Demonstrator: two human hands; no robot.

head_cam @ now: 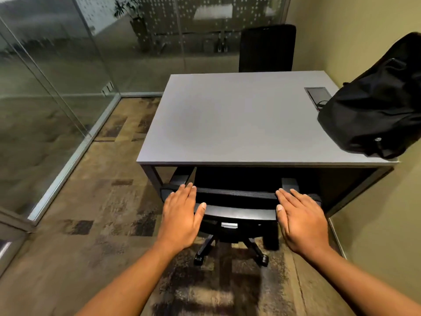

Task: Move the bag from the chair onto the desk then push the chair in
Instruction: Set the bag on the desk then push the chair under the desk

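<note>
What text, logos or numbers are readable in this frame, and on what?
No legible text anywhere in the head view.
Black bag on the desk: a small round emblem near its lower edge, too small and blurred to read.
Near chair: a small pale tab below the backrest, no readable marking.
Glass wall: frosted dot pattern only, no lettering.

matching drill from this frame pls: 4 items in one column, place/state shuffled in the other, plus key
1. bag
2. near chair
3. far chair
4. cable hatch

A. across the desk, by the glass wall
B. set flush in the desk top
C. on the desk's right end, against the wall
D. seat under the desk, left hand and right hand flat on its back

Pairs: 1-C, 2-D, 3-A, 4-B
</note>
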